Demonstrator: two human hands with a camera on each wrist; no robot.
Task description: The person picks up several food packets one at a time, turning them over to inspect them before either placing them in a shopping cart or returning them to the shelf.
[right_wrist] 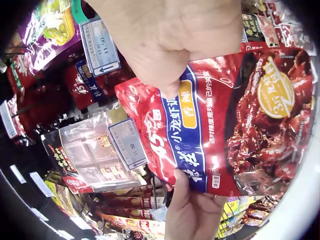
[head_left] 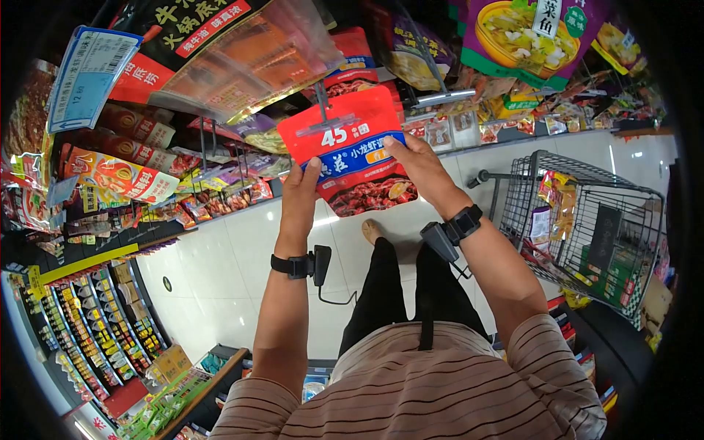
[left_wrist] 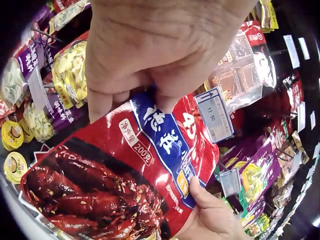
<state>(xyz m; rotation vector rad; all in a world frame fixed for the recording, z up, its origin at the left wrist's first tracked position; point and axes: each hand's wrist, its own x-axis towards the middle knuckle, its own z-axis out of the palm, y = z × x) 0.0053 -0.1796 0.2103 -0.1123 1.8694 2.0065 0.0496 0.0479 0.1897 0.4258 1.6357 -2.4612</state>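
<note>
A red and blue packet of crayfish seasoning (head_left: 359,176), printed with "45" and a photo of cooked crayfish (left_wrist: 95,200), is held between both hands in front of the shelf. My left hand (head_left: 298,202) pinches its left edge, thumb on the printed front and fingers behind. On the opposite edge my right hand (head_left: 427,176) grips it the same way, its thumb over the blue band (right_wrist: 187,135). The packet faces up toward the head camera, and a metal display hook (head_left: 321,103) overlaps its top edge in that view. Most fingers are hidden behind it.
Hanging seasoning packets (head_left: 242,66) crowd the rack ahead, with a blue-edged price tag (head_left: 92,77) at upper left. A wire shopping cart (head_left: 587,213) holding goods stands at right. Stocked shelves (head_left: 103,323) rise at lower left above the pale tiled floor (head_left: 213,279).
</note>
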